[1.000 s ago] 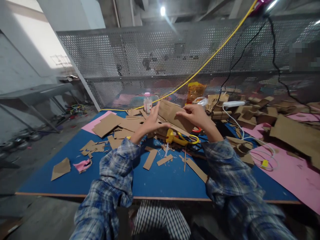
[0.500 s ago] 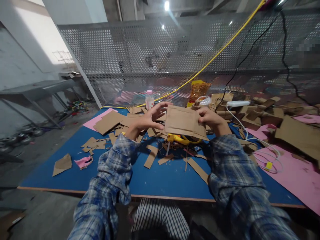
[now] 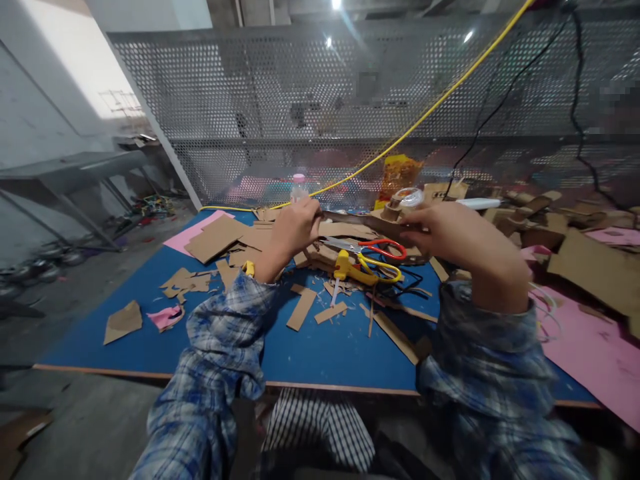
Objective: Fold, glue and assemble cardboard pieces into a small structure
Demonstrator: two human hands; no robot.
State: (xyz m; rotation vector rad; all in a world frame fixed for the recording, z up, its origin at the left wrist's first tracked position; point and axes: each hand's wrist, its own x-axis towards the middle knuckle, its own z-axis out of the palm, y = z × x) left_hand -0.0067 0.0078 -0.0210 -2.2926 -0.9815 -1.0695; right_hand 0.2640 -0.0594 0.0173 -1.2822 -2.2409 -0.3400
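Note:
A brown cardboard piece (image 3: 363, 220) is held nearly edge-on between my two hands, so only a thin dark strip of it shows. At its left end, my left hand (image 3: 296, 230) is closed in a pinch. My right hand (image 3: 450, 230) grips the right end between thumb and fingers, wrist bent. Below it lie scissors (image 3: 383, 250) with one red and one yellow handle loop, blades toward the left. A yellow glue gun (image 3: 350, 270) rests just in front of them, its pale stick pointing down. Cardboard scraps (image 3: 303, 308) surround both tools.
The blue table (image 3: 320, 360) carries flat cardboard sheets (image 3: 216, 239) at left and pink sheets (image 3: 595, 360) at right. A pink-capped bottle (image 3: 299, 188) and a yellow packet (image 3: 397, 177) stand at the back. Behind rises a perforated metal panel (image 3: 280, 100); a yellow cord (image 3: 425, 117) crosses it.
The cardboard piece has turned from showing its broad face to nearly edge-on. My left hand has closed from spread fingers onto its left end. The scissors below have come into view.

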